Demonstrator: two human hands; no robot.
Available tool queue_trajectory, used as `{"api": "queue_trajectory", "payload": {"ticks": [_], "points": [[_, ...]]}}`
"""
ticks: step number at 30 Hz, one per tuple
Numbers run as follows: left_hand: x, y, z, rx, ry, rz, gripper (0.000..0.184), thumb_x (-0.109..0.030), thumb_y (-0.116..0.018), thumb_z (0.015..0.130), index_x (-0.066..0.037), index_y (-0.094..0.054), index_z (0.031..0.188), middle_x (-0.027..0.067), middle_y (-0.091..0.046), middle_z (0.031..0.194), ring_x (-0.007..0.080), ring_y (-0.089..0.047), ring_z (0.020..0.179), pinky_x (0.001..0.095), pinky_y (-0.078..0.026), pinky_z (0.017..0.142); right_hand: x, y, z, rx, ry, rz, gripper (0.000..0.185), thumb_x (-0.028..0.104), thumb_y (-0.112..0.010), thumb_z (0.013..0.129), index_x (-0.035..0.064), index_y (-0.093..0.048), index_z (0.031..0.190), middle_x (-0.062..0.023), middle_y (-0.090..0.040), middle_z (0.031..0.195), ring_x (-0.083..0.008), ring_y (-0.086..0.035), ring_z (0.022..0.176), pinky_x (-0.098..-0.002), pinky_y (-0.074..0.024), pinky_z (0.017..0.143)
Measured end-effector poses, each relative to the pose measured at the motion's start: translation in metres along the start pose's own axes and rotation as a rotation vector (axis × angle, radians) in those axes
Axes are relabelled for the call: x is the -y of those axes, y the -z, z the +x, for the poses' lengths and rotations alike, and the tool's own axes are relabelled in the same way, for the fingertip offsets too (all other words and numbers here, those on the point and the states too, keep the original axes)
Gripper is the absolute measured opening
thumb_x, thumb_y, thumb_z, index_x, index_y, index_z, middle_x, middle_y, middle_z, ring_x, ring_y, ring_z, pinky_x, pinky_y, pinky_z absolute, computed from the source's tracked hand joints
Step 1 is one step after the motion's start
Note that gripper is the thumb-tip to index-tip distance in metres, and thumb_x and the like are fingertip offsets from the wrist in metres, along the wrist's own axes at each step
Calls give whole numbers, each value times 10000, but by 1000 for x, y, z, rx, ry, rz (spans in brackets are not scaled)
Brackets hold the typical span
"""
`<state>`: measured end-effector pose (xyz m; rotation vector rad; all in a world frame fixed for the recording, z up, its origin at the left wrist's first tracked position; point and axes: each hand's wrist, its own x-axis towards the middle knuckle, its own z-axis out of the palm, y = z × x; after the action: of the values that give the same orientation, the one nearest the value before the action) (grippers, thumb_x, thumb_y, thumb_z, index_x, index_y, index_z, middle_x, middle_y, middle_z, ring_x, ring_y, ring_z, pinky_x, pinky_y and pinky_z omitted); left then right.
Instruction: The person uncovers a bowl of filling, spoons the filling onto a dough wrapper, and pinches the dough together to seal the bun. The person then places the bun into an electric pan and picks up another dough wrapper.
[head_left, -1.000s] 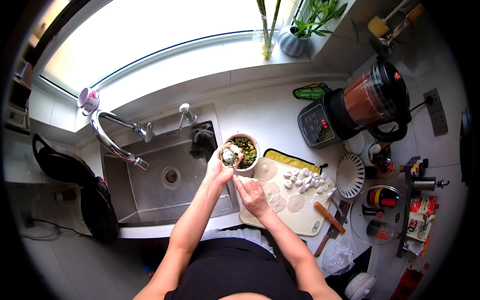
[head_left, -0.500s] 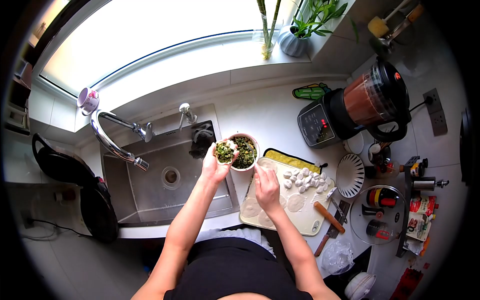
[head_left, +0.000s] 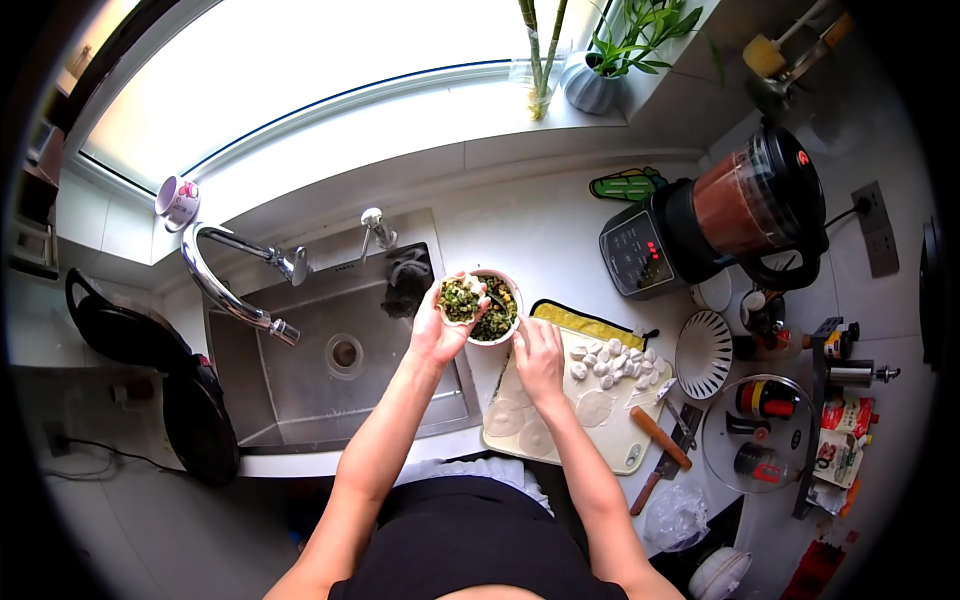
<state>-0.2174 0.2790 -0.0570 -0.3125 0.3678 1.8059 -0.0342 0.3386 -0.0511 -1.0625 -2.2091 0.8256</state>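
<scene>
My left hand [head_left: 438, 325] is cupped under a round dough wrapper [head_left: 445, 313] heaped with chopped green filling [head_left: 460, 298]. It is just left of a pale bowl [head_left: 518, 290] of the same dark green filling, overlapping its rim. My right hand [head_left: 540, 352] is closed at the bowl's lower right edge, its fingers pinched on a thin spoon handle; the spoon's head is hard to make out in the filling. Below and right of that hand, flat dough rounds [head_left: 594, 408] and several small floured dough pieces [head_left: 612, 362] lie on a cream cutting board [head_left: 622, 452].
A steel sink [head_left: 300, 400] with a faucet [head_left: 205, 270] is at the left. A blender [head_left: 715, 215] of reddish contents stands back right. A rolling pin [head_left: 660, 437], a knife [head_left: 665, 465], a slotted white basket [head_left: 704, 354] and a glass lid [head_left: 757, 433] are at the right.
My left hand, with the filled wrapper, has moved slightly right and up, closer over the bowl. My right hand stays by the bowl's edge; the spoon shows less now.
</scene>
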Motion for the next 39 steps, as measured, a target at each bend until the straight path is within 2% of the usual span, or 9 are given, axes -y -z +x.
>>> {"api": "queue_trajectory", "payload": {"ticks": [7, 14, 18, 23, 28, 30, 32, 34, 39], "points": [[7, 1, 6, 47, -38, -13, 374, -305, -339, 1021, -39, -531, 1201, 169, -595, 1197, 331, -582, 1110, 487, -496, 967, 41, 1, 19, 15, 212, 135, 250, 65, -615, 851, 68, -674, 1094, -103, -593, 912, -277, -586, 839, -386, -468, 779], [4, 0, 3, 32, -44, -31, 387, -304, -321, 1023, -30, -513, 1218, 175, -597, 1196, 327, -586, 1102, 488, -483, 976, 38, -9, 21, -3, 54, 121, 316, 31, -582, 853, 30, -632, 1164, -117, -588, 918, -286, -588, 859, -401, -473, 786], [3, 4, 5, 46, -52, -21, 390, -301, -316, 1025, -24, -509, 1221, 177, -596, 1196, 325, -585, 1105, 487, -477, 988, 48, 2, 21, 37, 229, 103, 270, 19, -598, 830, 40, -657, 1092, -112, -588, 897, -280, -591, 858, -397, -477, 789], [5, -1, 1, 45, -13, -37, 376, -291, -332, 1021, -42, -520, 1232, 171, -584, 1226, 325, -573, 1138, 496, -490, 978, 40, -2, 24, -13, -1, 201, 218, 38, -601, 853, 39, -651, 1065, -132, -603, 953, -299, -615, 842, -379, -508, 728], [4, -20, -13, 11, 63, 28, 383, -278, -344, 1014, -38, -511, 1262, 176, -562, 1268, 334, -539, 1197, 475, -502, 971, 38, 7, 34, 27, 14, 249, 243, 42, -620, 831, 29, -631, 1074, -144, -596, 999, -278, -630, 829, -346, -523, 674], [3, -23, -16, 53, 128, 33, 394, -291, -350, 1011, -31, -510, 1261, 186, -555, 1278, 344, -529, 1209, 474, -500, 974, 37, 10, 37, 83, 18, 310, 229, 24, -624, 826, 24, -632, 1054, -109, -610, 989, -198, -609, 727, -286, -502, 628], [2, -24, -17, 66, 147, 25, 399, -294, -357, 1008, -27, -507, 1263, 193, -547, 1289, 353, -516, 1225, 487, -490, 986, 32, 8, 39, 77, 34, 335, 212, 20, -629, 818, 21, -633, 1030, -104, -616, 956, -193, -607, 722, -281, -497, 616], [2, -25, -18, 67, 161, 25, 399, -288, -354, 1008, -28, -501, 1271, 195, -545, 1293, 354, -509, 1233, 504, -479, 997, 32, 10, 41, 146, -9, 306, 211, 16, -634, 804, 16, -636, 1015, -139, -624, 951, -255, -656, 782, -323, -533, 636], [3, -25, -17, 58, 174, 38, 408, -291, -346, 1009, -33, -491, 1291, 182, -542, 1305, 353, -499, 1245, 522, -473, 997, 37, 14, 42, 151, -19, 370, 220, -7, -656, 791, 13, -643, 1010, -129, -647, 945, -220, -662, 768, -311, -534, 641]]}}
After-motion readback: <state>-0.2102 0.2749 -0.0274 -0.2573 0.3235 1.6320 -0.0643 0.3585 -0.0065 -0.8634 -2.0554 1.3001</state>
